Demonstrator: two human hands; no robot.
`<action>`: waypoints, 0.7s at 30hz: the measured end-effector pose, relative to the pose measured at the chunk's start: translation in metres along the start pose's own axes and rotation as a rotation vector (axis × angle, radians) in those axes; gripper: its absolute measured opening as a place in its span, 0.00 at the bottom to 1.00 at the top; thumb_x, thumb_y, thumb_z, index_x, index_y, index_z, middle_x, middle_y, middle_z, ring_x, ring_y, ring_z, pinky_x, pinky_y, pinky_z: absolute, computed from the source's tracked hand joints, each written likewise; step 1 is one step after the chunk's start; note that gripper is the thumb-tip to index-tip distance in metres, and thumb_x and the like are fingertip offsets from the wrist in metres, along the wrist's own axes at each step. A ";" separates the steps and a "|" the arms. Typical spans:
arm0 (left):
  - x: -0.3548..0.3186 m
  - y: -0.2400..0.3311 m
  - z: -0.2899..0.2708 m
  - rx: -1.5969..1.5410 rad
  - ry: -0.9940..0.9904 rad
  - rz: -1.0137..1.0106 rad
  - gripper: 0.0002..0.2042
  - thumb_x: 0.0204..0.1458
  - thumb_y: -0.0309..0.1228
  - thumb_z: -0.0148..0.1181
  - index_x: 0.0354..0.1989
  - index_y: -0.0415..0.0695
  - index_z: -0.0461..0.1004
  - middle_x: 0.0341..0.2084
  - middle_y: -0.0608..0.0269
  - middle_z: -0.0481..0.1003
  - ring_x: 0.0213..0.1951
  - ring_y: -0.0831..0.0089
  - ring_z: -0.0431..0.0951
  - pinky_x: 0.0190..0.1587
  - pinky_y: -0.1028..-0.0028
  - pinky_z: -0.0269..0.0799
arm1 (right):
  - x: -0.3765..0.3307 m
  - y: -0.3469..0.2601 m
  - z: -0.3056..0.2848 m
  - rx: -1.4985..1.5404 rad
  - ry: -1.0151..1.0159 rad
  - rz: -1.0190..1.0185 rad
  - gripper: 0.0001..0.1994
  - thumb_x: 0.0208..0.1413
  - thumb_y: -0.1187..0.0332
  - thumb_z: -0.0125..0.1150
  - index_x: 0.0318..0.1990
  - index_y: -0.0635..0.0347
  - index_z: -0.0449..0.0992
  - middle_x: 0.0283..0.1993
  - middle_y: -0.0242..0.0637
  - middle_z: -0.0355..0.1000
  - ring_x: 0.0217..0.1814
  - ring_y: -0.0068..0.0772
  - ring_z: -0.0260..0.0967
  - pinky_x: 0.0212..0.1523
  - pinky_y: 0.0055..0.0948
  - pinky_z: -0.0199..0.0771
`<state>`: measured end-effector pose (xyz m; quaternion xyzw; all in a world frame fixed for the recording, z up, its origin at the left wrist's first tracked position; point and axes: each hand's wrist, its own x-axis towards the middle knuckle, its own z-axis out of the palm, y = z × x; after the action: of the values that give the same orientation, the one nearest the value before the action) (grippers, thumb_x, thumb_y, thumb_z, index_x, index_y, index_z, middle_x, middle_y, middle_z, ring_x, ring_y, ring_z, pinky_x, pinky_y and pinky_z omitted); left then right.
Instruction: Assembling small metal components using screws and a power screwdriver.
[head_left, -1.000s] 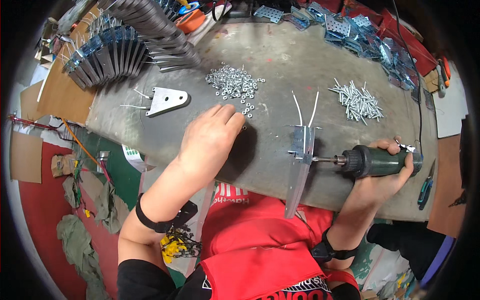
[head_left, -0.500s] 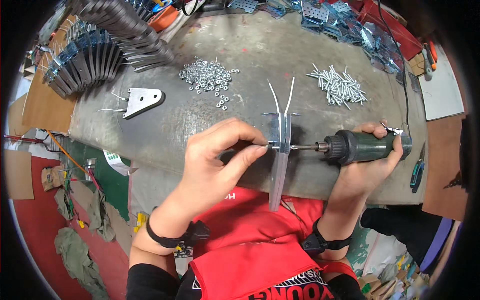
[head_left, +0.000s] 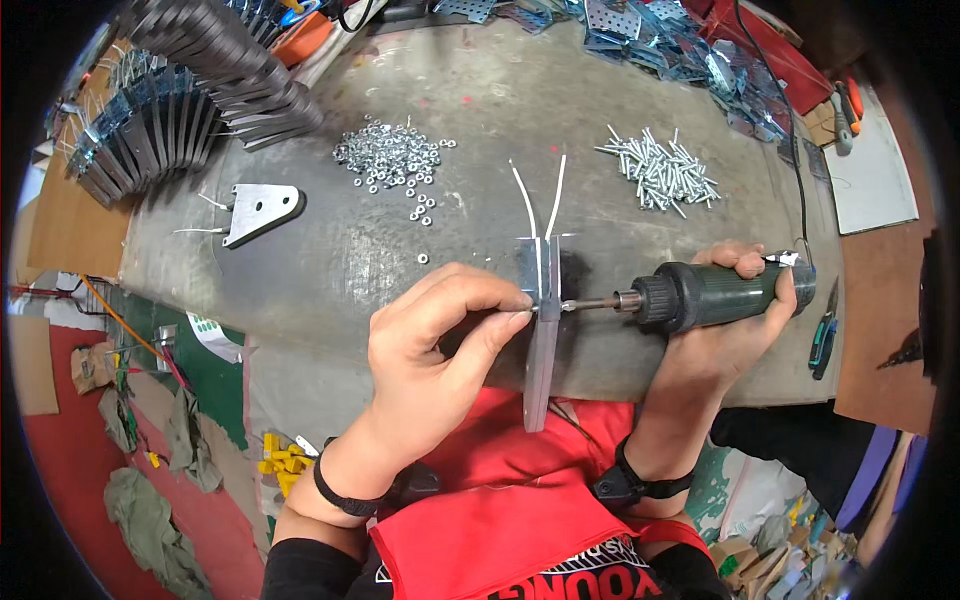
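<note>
Bracket [head_left: 537, 370], grey metal with two white wires [head_left: 556, 195], upright and edge-on at the front of the workbench [head_left: 300, 290]; at its left face the left hand [head_left: 425, 345] has thumb and forefinger pinched together, anything between them hidden; from the right comes the bit of a green power driver [head_left: 735, 298], fingers of the right hand [head_left: 735, 340] wrapped around it. The left hand, a second ago beside the loose nuts [head_left: 385, 158], has come across, so the bracket now seems met from both sides; screws [head_left: 662, 175] lie beyond.
</note>
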<state>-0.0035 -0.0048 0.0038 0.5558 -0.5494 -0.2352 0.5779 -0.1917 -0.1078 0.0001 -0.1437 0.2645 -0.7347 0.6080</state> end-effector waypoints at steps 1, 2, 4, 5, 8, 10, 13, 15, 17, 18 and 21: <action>0.000 0.001 0.000 0.032 0.008 0.030 0.06 0.42 0.15 0.62 0.29 0.36 0.76 0.24 0.59 0.75 0.26 0.72 0.74 0.29 0.76 0.68 | 0.001 0.000 -0.001 -0.003 0.001 -0.003 0.12 0.59 0.60 0.48 0.39 0.60 0.62 0.28 0.29 0.62 0.31 0.22 0.62 0.40 0.26 0.68; -0.001 0.001 0.001 0.028 0.006 0.029 0.06 0.42 0.15 0.62 0.29 0.36 0.76 0.24 0.59 0.75 0.26 0.72 0.74 0.29 0.76 0.68 | 0.002 0.000 -0.003 0.028 -0.020 0.005 0.12 0.59 0.60 0.48 0.39 0.60 0.62 0.29 0.29 0.61 0.31 0.22 0.61 0.39 0.26 0.68; -0.004 0.001 0.002 0.004 0.030 -0.020 0.06 0.41 0.14 0.62 0.29 0.36 0.76 0.24 0.59 0.75 0.26 0.71 0.74 0.29 0.76 0.68 | 0.003 -0.001 -0.004 0.056 -0.036 0.010 0.12 0.59 0.59 0.48 0.39 0.60 0.62 0.29 0.29 0.61 0.31 0.22 0.61 0.39 0.26 0.67; -0.004 0.001 0.003 0.001 0.024 -0.022 0.06 0.41 0.14 0.62 0.29 0.36 0.76 0.24 0.59 0.75 0.26 0.71 0.74 0.29 0.76 0.68 | 0.002 -0.001 -0.003 0.105 -0.047 0.022 0.12 0.59 0.59 0.48 0.39 0.60 0.62 0.29 0.28 0.60 0.31 0.21 0.60 0.38 0.25 0.67; -0.004 0.000 0.005 -0.005 0.023 -0.006 0.07 0.40 0.14 0.62 0.28 0.36 0.75 0.23 0.59 0.75 0.25 0.70 0.74 0.28 0.75 0.68 | 0.000 -0.001 -0.002 0.173 -0.077 0.032 0.13 0.58 0.59 0.48 0.39 0.59 0.62 0.29 0.27 0.59 0.30 0.20 0.60 0.37 0.24 0.66; -0.004 -0.003 0.005 -0.003 0.028 0.057 0.07 0.40 0.13 0.62 0.27 0.36 0.74 0.22 0.58 0.74 0.25 0.70 0.73 0.27 0.75 0.67 | -0.002 0.000 -0.001 0.190 -0.094 0.031 0.12 0.58 0.59 0.48 0.38 0.59 0.62 0.29 0.27 0.59 0.30 0.20 0.59 0.37 0.23 0.66; -0.001 -0.003 0.006 -0.006 0.008 0.038 0.07 0.40 0.13 0.62 0.26 0.36 0.74 0.22 0.58 0.74 0.24 0.70 0.73 0.25 0.76 0.65 | -0.002 0.000 -0.001 0.263 -0.125 0.047 0.12 0.57 0.59 0.49 0.37 0.59 0.62 0.29 0.27 0.59 0.29 0.19 0.59 0.37 0.22 0.65; 0.000 -0.003 0.005 -0.001 -0.004 0.046 0.07 0.40 0.13 0.62 0.27 0.36 0.73 0.21 0.58 0.73 0.24 0.71 0.72 0.25 0.76 0.65 | -0.003 0.000 -0.004 0.322 -0.170 0.050 0.13 0.57 0.58 0.50 0.37 0.59 0.63 0.29 0.27 0.59 0.29 0.19 0.59 0.36 0.22 0.65; 0.000 -0.003 0.005 0.006 -0.015 0.058 0.07 0.40 0.13 0.62 0.27 0.36 0.73 0.21 0.58 0.73 0.24 0.71 0.72 0.25 0.77 0.65 | -0.002 0.000 -0.004 0.345 -0.172 0.065 0.13 0.56 0.58 0.50 0.37 0.59 0.63 0.29 0.27 0.59 0.29 0.20 0.59 0.37 0.23 0.65; -0.001 -0.003 0.005 -0.004 -0.001 0.046 0.07 0.40 0.13 0.62 0.27 0.36 0.73 0.21 0.58 0.73 0.24 0.71 0.72 0.24 0.77 0.64 | -0.002 -0.001 -0.004 0.370 -0.183 0.084 0.13 0.56 0.58 0.50 0.37 0.59 0.63 0.29 0.27 0.59 0.29 0.20 0.60 0.37 0.23 0.65; -0.003 -0.006 0.000 0.000 -0.020 0.024 0.07 0.41 0.14 0.63 0.28 0.37 0.73 0.24 0.59 0.73 0.25 0.73 0.72 0.25 0.77 0.66 | -0.004 0.000 0.003 0.352 -0.105 0.082 0.14 0.56 0.58 0.50 0.39 0.60 0.64 0.29 0.27 0.60 0.29 0.20 0.60 0.38 0.23 0.66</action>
<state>-0.0022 -0.0036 -0.0032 0.5467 -0.5618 -0.2339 0.5752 -0.1894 -0.1048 0.0029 -0.0623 0.1052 -0.7355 0.6664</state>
